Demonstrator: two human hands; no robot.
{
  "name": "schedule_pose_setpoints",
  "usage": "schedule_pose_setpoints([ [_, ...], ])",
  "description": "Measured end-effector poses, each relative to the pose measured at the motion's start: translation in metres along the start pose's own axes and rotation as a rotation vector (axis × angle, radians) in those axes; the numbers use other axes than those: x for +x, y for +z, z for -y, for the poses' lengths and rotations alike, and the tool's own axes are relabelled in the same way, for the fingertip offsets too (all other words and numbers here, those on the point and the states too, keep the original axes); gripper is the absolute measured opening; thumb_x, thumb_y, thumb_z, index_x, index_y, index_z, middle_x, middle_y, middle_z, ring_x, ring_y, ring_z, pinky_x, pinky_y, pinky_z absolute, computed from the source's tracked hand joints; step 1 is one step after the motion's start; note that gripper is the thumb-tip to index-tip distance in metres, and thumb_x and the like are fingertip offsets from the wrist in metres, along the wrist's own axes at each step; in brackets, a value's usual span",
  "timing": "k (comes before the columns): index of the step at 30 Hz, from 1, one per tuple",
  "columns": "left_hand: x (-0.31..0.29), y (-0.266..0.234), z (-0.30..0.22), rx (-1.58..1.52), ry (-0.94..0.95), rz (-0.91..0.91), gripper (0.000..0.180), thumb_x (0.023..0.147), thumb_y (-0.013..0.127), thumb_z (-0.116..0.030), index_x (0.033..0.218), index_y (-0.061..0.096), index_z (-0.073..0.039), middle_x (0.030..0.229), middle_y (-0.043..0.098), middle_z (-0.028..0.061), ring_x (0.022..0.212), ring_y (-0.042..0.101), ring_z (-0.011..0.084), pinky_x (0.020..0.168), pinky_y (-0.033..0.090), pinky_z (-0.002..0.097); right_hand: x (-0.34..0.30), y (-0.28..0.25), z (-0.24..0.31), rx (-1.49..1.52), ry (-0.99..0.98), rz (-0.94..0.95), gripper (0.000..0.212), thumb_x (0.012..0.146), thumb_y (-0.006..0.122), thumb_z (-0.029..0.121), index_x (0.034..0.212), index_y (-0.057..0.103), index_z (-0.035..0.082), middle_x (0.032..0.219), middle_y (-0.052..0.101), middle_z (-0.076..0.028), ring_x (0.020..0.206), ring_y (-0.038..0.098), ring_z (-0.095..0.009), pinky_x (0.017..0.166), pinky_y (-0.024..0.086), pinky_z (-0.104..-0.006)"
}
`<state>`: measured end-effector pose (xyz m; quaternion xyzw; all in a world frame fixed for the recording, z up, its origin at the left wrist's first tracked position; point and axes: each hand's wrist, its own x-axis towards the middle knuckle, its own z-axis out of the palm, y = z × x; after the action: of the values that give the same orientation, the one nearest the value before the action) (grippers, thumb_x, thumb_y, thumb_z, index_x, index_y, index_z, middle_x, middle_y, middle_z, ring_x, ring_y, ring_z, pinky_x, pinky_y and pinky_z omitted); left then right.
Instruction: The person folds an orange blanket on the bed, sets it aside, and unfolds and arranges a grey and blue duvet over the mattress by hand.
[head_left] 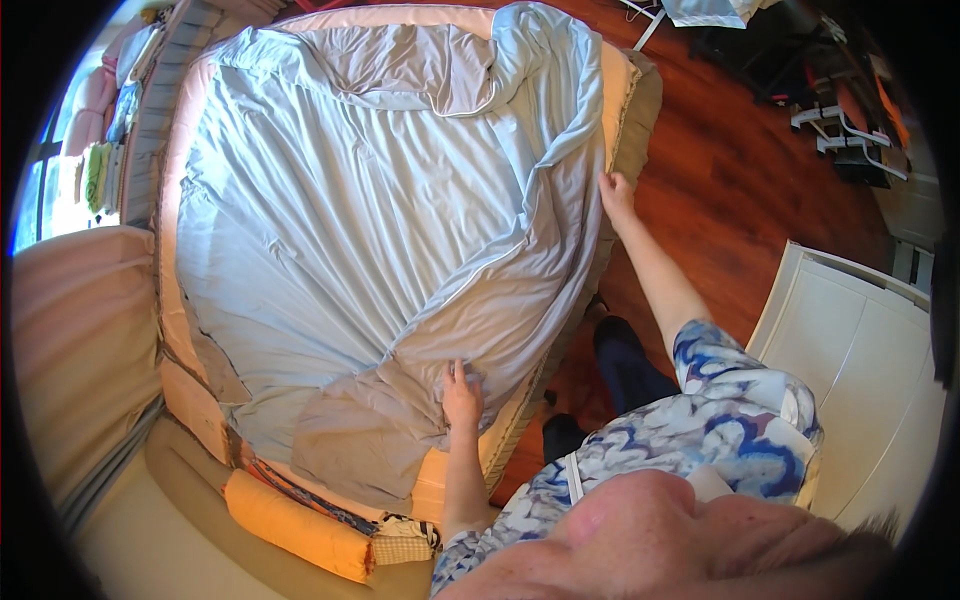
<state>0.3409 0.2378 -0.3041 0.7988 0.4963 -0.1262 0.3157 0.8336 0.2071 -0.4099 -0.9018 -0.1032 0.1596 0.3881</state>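
Observation:
A large duvet cover (370, 200), pale blue-grey with taupe parts folded over, lies wrinkled across the bed (183, 215). At the bed's right side my right hand (619, 198) is closed on the cover's edge, the arm stretched out. My left hand (462, 402) rests on the taupe part of the cover near the bed's near end, fingers extended and somewhat apart. Diagonal folds run from beside that hand up to the far right, where the fabric is bunched. Another taupe patch shows at the cover's far end.
A rolled orange bedding piece (298, 525) lies beyond the bed's near left end. A curtain (85, 330) hangs left, below a window ledge with folded cloths (98, 178). A white cabinet (850, 350) stands right on the reddish wood floor (700, 190), with metal-framed items (850, 140) farther back.

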Motion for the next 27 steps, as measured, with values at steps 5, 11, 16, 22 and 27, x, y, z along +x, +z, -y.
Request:
schedule_pose_setpoints([
  [5, 0.073, 0.019, -0.023, -0.126, -0.003, -0.087, 0.08, 0.072, 0.067, -0.019, 0.139, 0.025, -0.014, 0.139, 0.024, 0.0278, 0.116, 0.042, 0.0421, 0.091, 0.042, 0.0423, 0.093, 0.033, 0.056, 0.212, -0.018, 0.092, 0.051, 0.081, 0.062, 0.043, 0.095, 0.058, -0.006, 0.089, 0.061, -0.012, 0.081, 0.056, -0.02, 0.072, 0.045, -0.0314],
  [11, 0.123, 0.023, -0.04, -0.024, -0.089, 0.158, 0.087, 0.069, 0.069, -0.023, 0.141, 0.02, -0.015, 0.142, 0.019, 0.0276, 0.115, 0.043, 0.0442, 0.093, 0.041, 0.0435, 0.193, 0.048, 0.072, 0.084, 0.067, 0.023, 0.057, 0.078, 0.064, 0.04, 0.103, 0.056, -0.01, 0.102, 0.059, -0.02, 0.092, 0.057, -0.025, 0.079, 0.044, -0.0337],
  [16, 0.113, 0.023, -0.021, -0.018, -0.186, 0.152, 0.087, 0.07, 0.067, -0.023, 0.141, 0.019, -0.016, 0.142, 0.019, 0.0266, 0.112, 0.045, 0.0444, 0.09, 0.044, 0.0443, 0.195, 0.003, 0.128, 0.483, -0.148, -0.288, 0.038, 0.082, 0.06, 0.024, 0.101, 0.058, -0.008, 0.099, 0.061, -0.019, 0.088, 0.058, -0.028, 0.076, 0.045, -0.0376],
  [22, 0.102, 0.012, -0.018, 0.04, -0.275, 0.205, 0.083, 0.07, 0.066, -0.02, 0.14, 0.023, -0.019, 0.143, 0.021, 0.0236, 0.11, 0.05, 0.0391, 0.087, 0.046, 0.0435, 0.104, -0.139, 0.084, 0.832, 0.078, -0.186, 0.041, 0.082, 0.058, 0.01, 0.119, 0.048, -0.005, 0.118, 0.054, -0.014, 0.103, 0.054, -0.026, 0.092, 0.044, -0.0406],
  [27, 0.09, 0.009, -0.003, 0.032, -0.265, 0.185, 0.078, 0.072, 0.064, -0.021, 0.139, 0.025, -0.019, 0.143, 0.021, 0.0227, 0.108, 0.052, 0.0372, 0.088, 0.046, 0.0426, 0.102, -0.17, 0.026, 1.024, 0.408, -0.095, 0.045, 0.078, 0.053, 0.015, 0.12, 0.048, -0.001, 0.119, 0.052, -0.013, 0.114, 0.047, -0.029, 0.1, 0.035, -0.044],
])
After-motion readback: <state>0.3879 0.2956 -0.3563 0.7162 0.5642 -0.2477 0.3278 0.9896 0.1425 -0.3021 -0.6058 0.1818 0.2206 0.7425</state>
